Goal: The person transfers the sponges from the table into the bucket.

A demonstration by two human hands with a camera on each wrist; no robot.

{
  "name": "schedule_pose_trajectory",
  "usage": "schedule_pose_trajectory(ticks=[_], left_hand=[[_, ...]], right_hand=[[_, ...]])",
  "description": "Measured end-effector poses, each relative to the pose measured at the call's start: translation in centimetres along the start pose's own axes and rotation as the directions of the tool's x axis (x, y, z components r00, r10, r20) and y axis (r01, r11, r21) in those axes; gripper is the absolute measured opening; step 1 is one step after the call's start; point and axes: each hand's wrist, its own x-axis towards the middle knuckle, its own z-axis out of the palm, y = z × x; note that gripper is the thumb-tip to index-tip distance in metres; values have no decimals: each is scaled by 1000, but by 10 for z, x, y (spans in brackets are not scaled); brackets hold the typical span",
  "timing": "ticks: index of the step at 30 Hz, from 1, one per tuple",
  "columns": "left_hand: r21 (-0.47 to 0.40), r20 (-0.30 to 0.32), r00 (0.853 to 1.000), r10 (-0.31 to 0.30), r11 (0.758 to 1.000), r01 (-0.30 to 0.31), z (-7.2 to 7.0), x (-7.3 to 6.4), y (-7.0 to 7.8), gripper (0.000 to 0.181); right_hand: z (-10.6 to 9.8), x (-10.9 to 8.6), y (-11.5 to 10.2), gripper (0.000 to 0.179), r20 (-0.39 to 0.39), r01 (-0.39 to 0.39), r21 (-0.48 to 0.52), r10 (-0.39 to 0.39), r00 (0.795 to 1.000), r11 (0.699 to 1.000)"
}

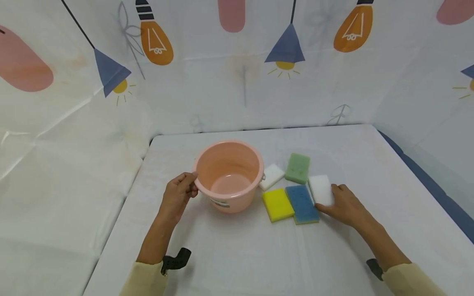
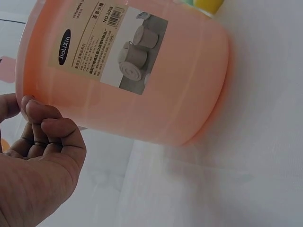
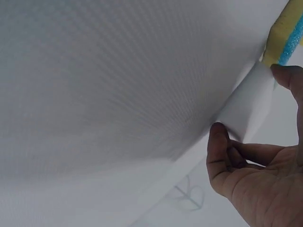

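Note:
A pink plastic bucket [image 1: 240, 203] stands upright on the white table, with nothing visible inside. My left hand [image 1: 177, 195] pinches its rim on the left side; the left wrist view shows thumb and fingers at the rim, near a printed label [image 2: 110, 49]. On the right, my right hand [image 1: 344, 205] holds a white sponge [image 1: 320, 189] by its edges between thumb and fingers. Close beside that sponge lies a blue sponge [image 1: 301, 201] with a yellowish underside. A yellow sponge [image 1: 277, 204] touches the blue one.
Behind these lies a green sponge [image 1: 297, 167]. A second white sponge [image 1: 273, 176] sits against the bucket's right side, partly hidden by it. The table [image 1: 266, 255] meets a printed cloth backdrop [image 1: 222, 98] at the back, and cloth also hangs on the left.

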Motion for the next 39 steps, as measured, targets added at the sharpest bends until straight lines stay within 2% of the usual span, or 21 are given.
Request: schedule_pose_trajectory(ticks=[7,15,23,30,39], left_hand=[[-7,-3,1000,-1,1000,1,0,1,-1,37],[-34,-9,1000,-3,999,3,1,1,1,31],[-43,-5,1000,-3,999,3,1,1,0,38],[-87,-3,1000,6,996,-6,1,0,-2,35],[-93,1,1000,24,995,-23,-1,0,-3,29]], right_hand=[[-12,-1,-1,86,-16,0,-39,-1,1000,999],[-48,-3,-2,83,-54,77,-25,-79,995,997],[-75,-7,-19,84,-56,121,-14,-121,991,993],[-92,-6,-50,86,-62,185,-19,-186,981,983],[-108,3,-109,80,-64,299,-62,-303,951,952]])
